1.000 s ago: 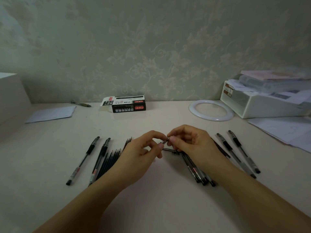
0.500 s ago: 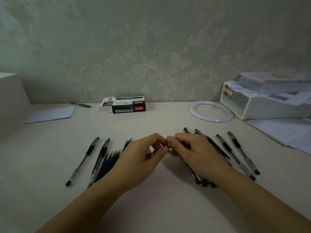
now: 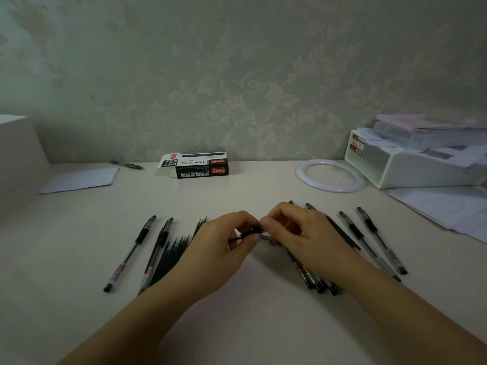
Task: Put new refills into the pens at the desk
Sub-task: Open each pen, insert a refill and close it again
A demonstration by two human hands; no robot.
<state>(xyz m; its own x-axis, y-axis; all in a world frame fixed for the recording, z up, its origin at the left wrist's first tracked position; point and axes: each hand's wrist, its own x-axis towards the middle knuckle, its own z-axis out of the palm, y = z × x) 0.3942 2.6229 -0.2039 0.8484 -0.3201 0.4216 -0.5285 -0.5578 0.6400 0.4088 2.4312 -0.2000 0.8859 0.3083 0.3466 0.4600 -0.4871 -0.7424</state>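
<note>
My left hand (image 3: 224, 248) and my right hand (image 3: 303, 235) meet at the middle of the desk, both pinching one black pen (image 3: 250, 234) held just above the surface. Its silver tip end shows beside my right thumb. Left of my left hand lies a bundle of dark refills (image 3: 174, 254), partly hidden by my wrist. Two pens (image 3: 131, 252) lie further left. Several more pens (image 3: 369, 238) lie under and right of my right hand, some hidden beneath it.
A black refill box (image 3: 203, 165) lies open at the back by the wall. A white ring (image 3: 330, 175) and a white organiser with papers (image 3: 411, 164) stand at the back right. Loose sheets (image 3: 442, 204) lie right, a paper (image 3: 79, 179) and a pen (image 3: 127, 164) back left.
Both hands have sunk lower toward the desk. The pen between them now shows as a black barrel in my left fingers; my right fingers have shifted on its tip end.
</note>
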